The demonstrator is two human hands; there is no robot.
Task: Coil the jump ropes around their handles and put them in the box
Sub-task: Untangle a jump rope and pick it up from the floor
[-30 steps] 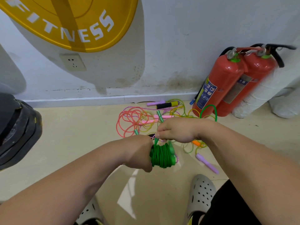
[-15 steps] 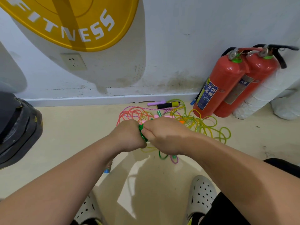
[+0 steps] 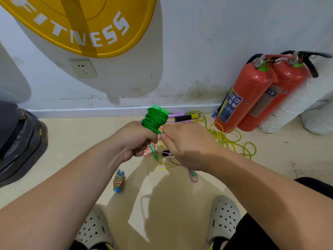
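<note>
My left hand (image 3: 134, 141) grips the lower end of a green jump rope (image 3: 154, 120), whose cord is wound thickly round its two green handles, held upright. My right hand (image 3: 187, 147) pinches the loose end of the green cord just below the coil. Behind the hands a tangle of loose ropes (image 3: 227, 139) in yellow-green, pink and purple lies on the floor, with a purple handle (image 3: 175, 114) and a black and yellow handle (image 3: 187, 117) near the wall. A small coiled multicolour rope with blue handles (image 3: 118, 182) lies on the floor below my left forearm. No box is in view.
Two red fire extinguishers (image 3: 252, 98) lean against the wall at the right beside white wrapped rolls (image 3: 292, 112). A stack of black weight plates (image 3: 16, 141) sits at the left. My two grey perforated clogs (image 3: 223, 219) are at the bottom.
The green bundle has turned from lying sideways to standing upright and risen towards the wall. My right hand moved from over it to its right side, pinching the cord end.
</note>
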